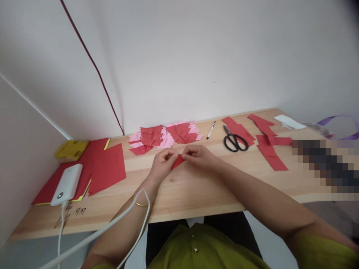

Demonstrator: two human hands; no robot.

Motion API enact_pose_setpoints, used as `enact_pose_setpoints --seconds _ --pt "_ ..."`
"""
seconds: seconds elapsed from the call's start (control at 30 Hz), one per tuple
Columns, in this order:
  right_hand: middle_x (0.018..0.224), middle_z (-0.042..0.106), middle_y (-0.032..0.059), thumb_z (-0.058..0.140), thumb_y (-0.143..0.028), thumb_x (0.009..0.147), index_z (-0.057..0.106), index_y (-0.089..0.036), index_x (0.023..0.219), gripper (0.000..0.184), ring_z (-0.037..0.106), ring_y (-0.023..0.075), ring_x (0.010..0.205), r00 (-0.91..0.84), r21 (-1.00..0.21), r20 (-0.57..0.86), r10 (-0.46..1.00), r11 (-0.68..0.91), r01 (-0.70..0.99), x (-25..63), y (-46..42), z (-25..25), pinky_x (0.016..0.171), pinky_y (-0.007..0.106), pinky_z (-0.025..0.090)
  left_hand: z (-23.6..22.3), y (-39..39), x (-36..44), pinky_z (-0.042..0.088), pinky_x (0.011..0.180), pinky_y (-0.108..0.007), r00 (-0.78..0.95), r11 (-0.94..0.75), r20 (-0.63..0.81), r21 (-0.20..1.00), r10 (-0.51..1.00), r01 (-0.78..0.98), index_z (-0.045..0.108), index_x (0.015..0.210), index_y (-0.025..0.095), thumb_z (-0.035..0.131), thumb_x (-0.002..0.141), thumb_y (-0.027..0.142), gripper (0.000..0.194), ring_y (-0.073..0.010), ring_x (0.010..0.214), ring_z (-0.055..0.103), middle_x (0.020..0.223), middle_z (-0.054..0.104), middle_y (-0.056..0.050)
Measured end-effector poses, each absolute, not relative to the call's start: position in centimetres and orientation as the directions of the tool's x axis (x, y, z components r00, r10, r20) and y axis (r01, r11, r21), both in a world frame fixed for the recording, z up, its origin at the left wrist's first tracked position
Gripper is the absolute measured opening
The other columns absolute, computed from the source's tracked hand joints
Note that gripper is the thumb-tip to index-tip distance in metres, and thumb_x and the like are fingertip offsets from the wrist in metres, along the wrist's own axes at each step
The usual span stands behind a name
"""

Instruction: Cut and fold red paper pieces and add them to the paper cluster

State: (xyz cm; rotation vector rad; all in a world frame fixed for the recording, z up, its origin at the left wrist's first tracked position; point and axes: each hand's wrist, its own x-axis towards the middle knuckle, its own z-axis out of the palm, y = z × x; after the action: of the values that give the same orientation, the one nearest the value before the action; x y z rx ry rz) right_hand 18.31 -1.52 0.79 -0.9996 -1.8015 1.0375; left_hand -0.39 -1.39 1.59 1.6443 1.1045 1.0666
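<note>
A small piece of red paper point(177, 162) is pinched between both hands over the middle of the wooden table. My left hand point(163, 163) is closed on its left side, thumb against fingers. On the upper right corner, my right hand point(198, 157) grips it the same way. Just beyond the hands lie piles of folded red paper pieces point(181, 132) and pink paper pieces point(167, 138) with jagged edges. To the right rest black-handled scissors point(235, 142), partly on a red paper strip, with a pen point(211, 130) beside them.
Large red sheets point(108, 170) lie at the left under a white power bank point(67, 183), whose white cable point(112, 220) crosses my left forearm. A yellow packet point(72, 149) sits behind it. Red strips point(270, 153) and white paper point(289, 121) are at the right.
</note>
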Motion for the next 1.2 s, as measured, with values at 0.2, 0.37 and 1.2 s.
enact_pose_setpoints --seconds 0.2,0.37,1.2 --pt "0.067 0.054 -0.0003 0.059 -0.04 0.079 0.058 -0.016 0.072 0.025 0.046 0.0109 0.061 -0.218 -0.923 0.212 0.953 0.268 0.274 19.5 -0.8 1.0 0.058 0.024 0.035 1.0 -0.8 -0.9 0.035 0.056 -0.021 0.201 -0.064 0.057 0.997 0.978 0.031 0.06 0.068 0.015 0.069 0.071 0.035 0.021 -0.0087 0.056 0.047 0.062 0.056 0.002" --pt "0.066 0.051 -0.0016 0.058 -0.045 0.079 0.055 -0.016 0.07 0.03 0.045 0.0104 0.062 -0.166 -0.955 0.206 0.964 0.235 0.18 19.5 -0.7 1.3 0.059 0.024 0.035 1.0 -1.1 -1.1 0.033 0.053 -0.021 0.381 -0.001 -0.055 0.989 0.923 0.147 0.06 0.072 0.014 0.069 0.07 0.038 0.025 -0.0085 0.054 0.046 0.062 0.057 0.001" --pt "0.068 0.056 -0.0002 0.062 -0.043 0.078 0.059 -0.016 0.072 0.028 0.046 0.0105 0.059 -0.292 -0.972 0.204 0.934 0.229 0.054 18.4 -1.4 0.7 0.054 0.024 0.036 1.3 -1.7 -0.3 0.035 0.058 -0.023 0.468 -0.32 0.121 0.871 0.876 0.374 0.059 0.067 0.016 0.059 0.077 0.03 0.017 -0.011 0.06 0.044 0.062 0.053 0.001"
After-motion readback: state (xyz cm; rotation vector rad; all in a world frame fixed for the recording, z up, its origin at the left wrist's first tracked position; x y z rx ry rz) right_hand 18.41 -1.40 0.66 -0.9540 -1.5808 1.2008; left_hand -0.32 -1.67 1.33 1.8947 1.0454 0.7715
